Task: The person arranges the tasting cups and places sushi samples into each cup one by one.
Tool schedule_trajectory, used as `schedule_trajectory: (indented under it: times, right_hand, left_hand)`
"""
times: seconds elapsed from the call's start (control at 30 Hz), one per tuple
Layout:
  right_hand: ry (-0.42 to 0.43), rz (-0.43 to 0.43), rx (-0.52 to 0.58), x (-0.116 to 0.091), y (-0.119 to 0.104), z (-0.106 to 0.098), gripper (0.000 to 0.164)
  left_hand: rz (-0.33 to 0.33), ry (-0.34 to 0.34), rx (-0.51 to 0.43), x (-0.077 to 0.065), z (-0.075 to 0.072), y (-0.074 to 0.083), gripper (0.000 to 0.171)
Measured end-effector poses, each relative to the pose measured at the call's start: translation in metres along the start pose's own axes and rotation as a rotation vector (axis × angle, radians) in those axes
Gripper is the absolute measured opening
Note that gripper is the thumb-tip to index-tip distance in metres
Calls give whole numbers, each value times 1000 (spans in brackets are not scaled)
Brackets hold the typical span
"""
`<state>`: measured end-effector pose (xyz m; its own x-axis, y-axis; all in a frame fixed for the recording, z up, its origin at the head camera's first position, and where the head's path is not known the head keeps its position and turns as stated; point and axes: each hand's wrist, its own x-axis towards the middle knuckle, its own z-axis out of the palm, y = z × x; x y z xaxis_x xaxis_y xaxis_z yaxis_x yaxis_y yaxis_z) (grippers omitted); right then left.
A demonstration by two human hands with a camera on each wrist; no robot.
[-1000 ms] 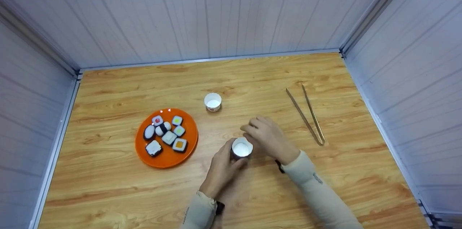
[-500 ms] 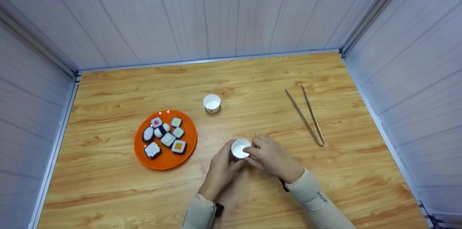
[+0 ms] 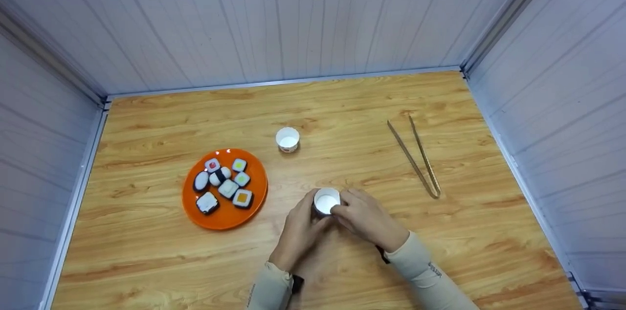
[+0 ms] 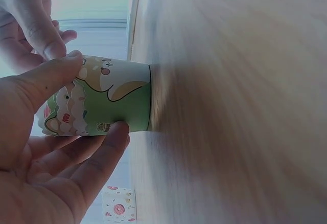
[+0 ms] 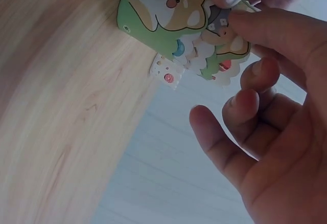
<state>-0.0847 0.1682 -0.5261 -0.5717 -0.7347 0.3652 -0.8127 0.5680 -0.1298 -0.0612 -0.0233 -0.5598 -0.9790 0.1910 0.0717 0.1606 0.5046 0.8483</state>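
Note:
Nested paper cups with scalloped rims, a green paper cup (image 4: 120,98) with a cartoon animal outermost, stand upright on the table, white inside in the head view. My left hand (image 3: 301,229) grips the green cup's side, thumb on one side and fingers on the other. At the top, my right hand (image 3: 369,219) pinches the rim of the inner paper cup (image 5: 223,60) between thumb and a finger. Its other fingers are loosely bent, off the cup. Palms and inner fingers are partly hidden in the head view.
A white paper cup (image 3: 287,140) with printed pictures stands farther back. To the left, an orange plate (image 3: 215,219) carries several toy-like sushi pieces (image 3: 228,188). Metal tongs (image 3: 415,161) lie spread at the right. Pale panels (image 3: 293,21) wall the wooden table (image 3: 146,261).
My right hand has come down and left from beside the cups to their rim, and its fingers have closed on it. The left hand keeps its grip.

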Motion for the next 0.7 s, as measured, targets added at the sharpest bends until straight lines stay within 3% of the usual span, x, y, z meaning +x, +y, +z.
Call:
schedule_trajectory:
  times: [0.23,0.53,0.7]
  right_hand:
    - [31,-7,23,2,-1,-6,9]
    - [128,-47,39,11,1,-28,3]
    - [158,-46,30,25,11,-41,7]
  left_hand:
    - [42,18,-3,-2,-1,-1,61]
    - [25,10,5,-2,-2,0,64]
    - [-17,-19,1,-1,-2,-1,67]
